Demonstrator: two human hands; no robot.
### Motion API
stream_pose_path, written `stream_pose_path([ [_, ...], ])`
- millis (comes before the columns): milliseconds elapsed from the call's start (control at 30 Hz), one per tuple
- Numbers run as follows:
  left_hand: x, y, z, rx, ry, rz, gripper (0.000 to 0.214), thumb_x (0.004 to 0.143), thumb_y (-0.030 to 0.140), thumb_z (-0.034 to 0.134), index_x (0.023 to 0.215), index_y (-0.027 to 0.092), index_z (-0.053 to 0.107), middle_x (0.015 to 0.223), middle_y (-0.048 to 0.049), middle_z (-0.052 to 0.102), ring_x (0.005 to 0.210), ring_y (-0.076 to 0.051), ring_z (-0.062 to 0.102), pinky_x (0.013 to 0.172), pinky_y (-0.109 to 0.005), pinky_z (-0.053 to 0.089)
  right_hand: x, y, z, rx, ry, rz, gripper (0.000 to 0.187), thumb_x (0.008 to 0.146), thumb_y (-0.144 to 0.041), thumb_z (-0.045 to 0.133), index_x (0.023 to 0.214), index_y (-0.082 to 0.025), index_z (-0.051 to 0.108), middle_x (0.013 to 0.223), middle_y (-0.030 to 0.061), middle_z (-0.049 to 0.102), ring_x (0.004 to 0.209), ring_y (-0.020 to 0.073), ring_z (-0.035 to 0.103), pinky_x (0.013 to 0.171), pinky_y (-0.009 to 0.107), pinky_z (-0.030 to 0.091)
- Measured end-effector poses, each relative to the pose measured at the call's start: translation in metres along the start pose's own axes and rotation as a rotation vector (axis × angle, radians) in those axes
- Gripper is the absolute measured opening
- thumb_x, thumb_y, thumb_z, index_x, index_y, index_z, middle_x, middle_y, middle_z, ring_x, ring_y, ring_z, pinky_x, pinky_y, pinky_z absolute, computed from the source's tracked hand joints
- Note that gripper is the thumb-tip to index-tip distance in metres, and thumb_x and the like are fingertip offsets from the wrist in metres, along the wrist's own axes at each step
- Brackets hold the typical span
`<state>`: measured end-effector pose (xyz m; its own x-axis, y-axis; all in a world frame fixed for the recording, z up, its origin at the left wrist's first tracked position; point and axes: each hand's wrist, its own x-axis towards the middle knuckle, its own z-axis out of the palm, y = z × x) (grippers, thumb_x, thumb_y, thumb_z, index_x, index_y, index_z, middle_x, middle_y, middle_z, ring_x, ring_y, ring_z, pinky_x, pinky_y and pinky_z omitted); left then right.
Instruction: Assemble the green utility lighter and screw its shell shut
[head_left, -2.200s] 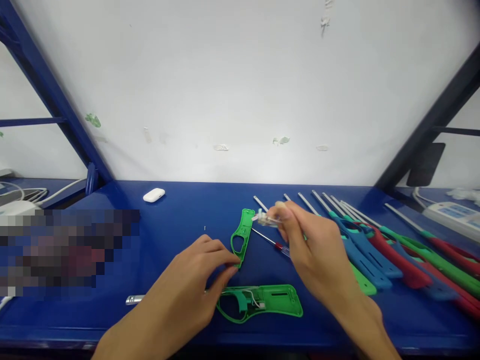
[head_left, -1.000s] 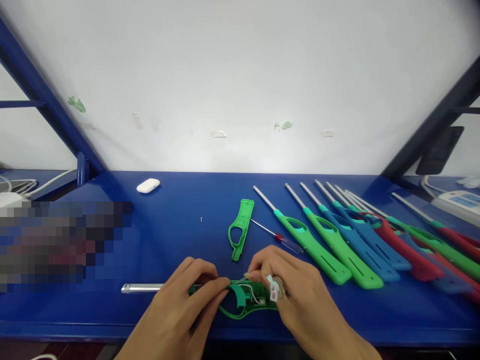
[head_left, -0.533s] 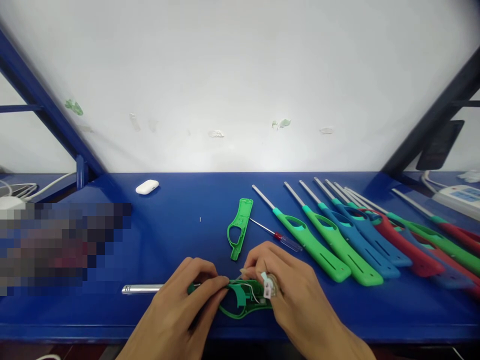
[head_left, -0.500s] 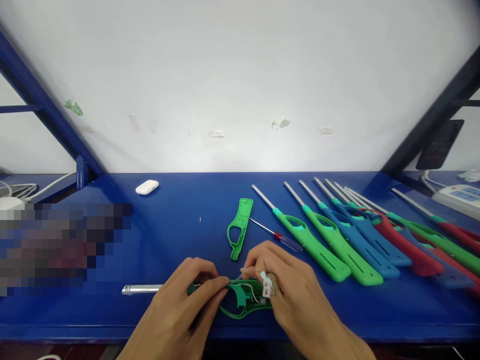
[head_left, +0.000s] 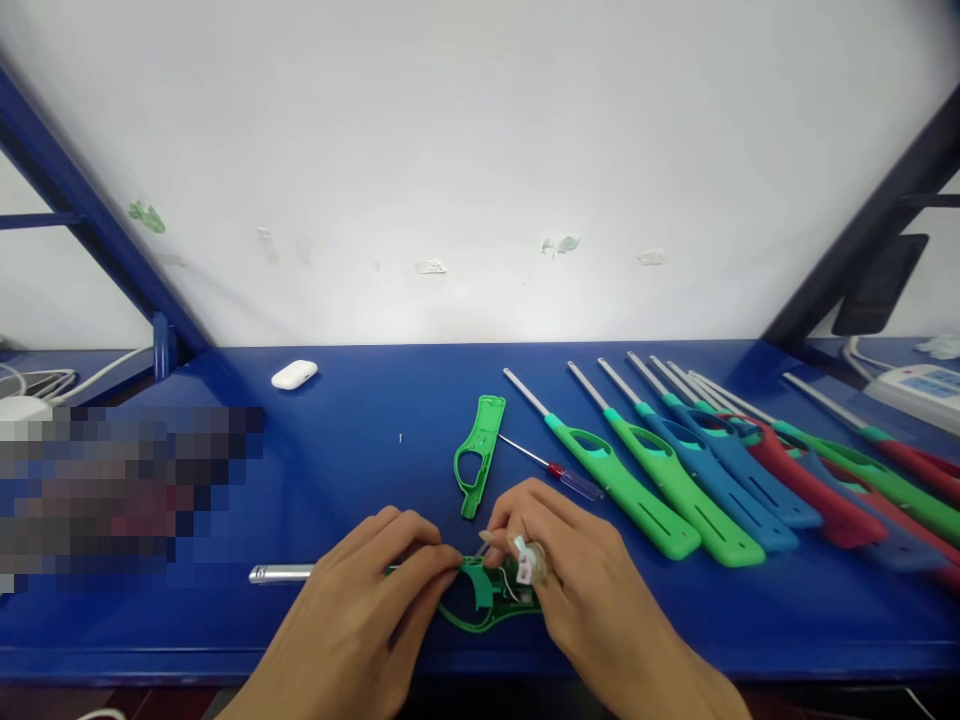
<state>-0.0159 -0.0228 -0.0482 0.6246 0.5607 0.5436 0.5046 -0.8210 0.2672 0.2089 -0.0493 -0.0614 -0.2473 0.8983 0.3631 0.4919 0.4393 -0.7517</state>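
An opened green gas lighter [head_left: 480,627] lies near the table's front edge, its silver tube [head_left: 279,573] pointing left. My left hand [head_left: 367,590] is closed on the lighter by the base of that tube, thumb and fingers pinched at the upper rim. Inside the shell a teal trigger [head_left: 478,585] and a white wire show. My right hand [head_left: 566,570] is closed round a translucent part with a white end [head_left: 529,562], most of it hidden by the palm. Its fingertips pinch a thin clear strand above the shell. The other green shell half [head_left: 480,450] lies just beyond my hands.
A screwdriver [head_left: 566,478] with a clear and red handle lies right of the loose shell half. Several green, blue and red lighters [head_left: 637,500] fan out on the right. A tiny screw [head_left: 400,438] and a white earbud case [head_left: 295,375] lie to the left.
My left hand has shifted slightly, covering more of the silver tube. The translucent part has tilted a little leftward and upward in my right hand. Both hands keep their holds.
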Motion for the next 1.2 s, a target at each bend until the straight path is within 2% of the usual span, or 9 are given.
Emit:
stream_pose_path([
  [167,0.000,-0.001,0.001,0.048,-0.007,0.027,0.027,0.109,0.008,0.048,0.108,0.024,0.070,0.097,-0.0001,0.072,0.080,-0.017,0.065,0.074,-0.028,0.056,0.001,-0.002,0.000,-0.055,0.001,-0.045,0.030,0.097,0.001,0.036,0.092,-0.025,0.048,0.096,0.0010,0.064,0.075,0.0142,0.061,0.066,0.026,0.045],
  [433,0.007,0.001,-0.003,0.108,-0.077,0.032,0.033,0.104,0.001,0.043,0.102,0.021,0.068,0.094,-0.0020,0.071,0.079,-0.019,0.067,0.076,-0.031,0.060,0.002,-0.007,0.000,-0.259,0.003,-0.140,0.036,0.094,0.007,0.033,0.093,-0.023,0.053,0.094,0.0011,0.065,0.065,0.0129,0.053,0.057,0.027,0.036],
  [533,0.006,0.002,-0.003,0.168,-0.155,0.032,0.038,0.095,-0.005,0.042,0.103,0.021,0.069,0.094,-0.0033,0.071,0.080,-0.021,0.068,0.076,-0.034,0.062,0.001,-0.005,0.002,-0.323,0.020,-0.188,0.036,0.095,0.007,0.035,0.094,-0.021,0.056,0.092,0.0016,0.064,0.064,0.0135,0.051,0.056,0.028,0.034],
  [667,0.001,0.005,-0.001,0.316,-0.212,0.049,0.051,0.079,-0.010,0.042,0.113,0.017,0.067,0.101,-0.0079,0.072,0.087,-0.025,0.070,0.077,-0.039,0.064,0.000,-0.004,0.005,-0.376,0.035,-0.238,0.034,0.095,0.007,0.037,0.095,-0.021,0.057,0.089,0.0020,0.062,0.064,0.0148,0.051,0.057,0.029,0.036],
  [800,-0.001,0.008,0.005,0.445,-0.174,0.087,0.048,0.076,-0.009,0.042,0.109,0.016,0.067,0.098,-0.0105,0.071,0.086,-0.030,0.070,0.079,-0.048,0.065,0.000,-0.003,0.005,-0.303,0.069,-0.208,0.032,0.096,0.005,0.038,0.090,-0.022,0.054,0.089,0.0022,0.063,0.068,0.0153,0.054,0.062,0.027,0.040],
  [900,0.000,0.011,0.005,0.457,-0.159,0.086,0.047,0.075,-0.009,0.041,0.105,0.017,0.068,0.096,-0.0097,0.070,0.085,-0.029,0.069,0.080,-0.048,0.064,-0.001,-0.001,0.004,-0.234,0.099,-0.127,0.029,0.101,0.000,0.039,0.090,-0.023,0.052,0.089,0.0019,0.065,0.072,0.0160,0.058,0.066,0.027,0.042],
  [1000,0.002,0.013,0.002,0.386,-0.167,0.088,0.045,0.082,-0.008,0.040,0.106,0.018,0.068,0.095,-0.0069,0.071,0.083,-0.026,0.069,0.080,-0.042,0.063,-0.001,0.000,0.004,-0.203,0.102,-0.065,0.028,0.105,-0.005,0.038,0.091,-0.023,0.054,0.088,0.0015,0.066,0.070,0.0157,0.059,0.064,0.028,0.041],
  [1100,0.004,0.013,-0.001,0.278,-0.148,0.107,0.033,0.101,0.001,0.040,0.102,0.020,0.067,0.097,-0.0044,0.073,0.083,-0.023,0.068,0.080,-0.037,0.063,-0.001,-0.001,0.003,-0.173,0.084,-0.037,0.029,0.108,-0.009,0.036,0.091,-0.023,0.054,0.089,0.0022,0.068,0.070,0.0155,0.060,0.063,0.028,0.042],
  [1200,0.005,0.012,0.002,0.168,-0.073,0.010,0.025,0.110,0.014,0.043,0.119,0.021,0.066,0.099,-0.0028,0.072,0.084,-0.020,0.070,0.078,-0.033,0.063,-0.002,-0.002,0.001,-0.161,0.074,-0.021,0.030,0.111,-0.013,0.035,0.090,-0.023,0.053,0.088,0.0019,0.068,0.069,0.0151,0.059,0.062,0.028,0.042],
])
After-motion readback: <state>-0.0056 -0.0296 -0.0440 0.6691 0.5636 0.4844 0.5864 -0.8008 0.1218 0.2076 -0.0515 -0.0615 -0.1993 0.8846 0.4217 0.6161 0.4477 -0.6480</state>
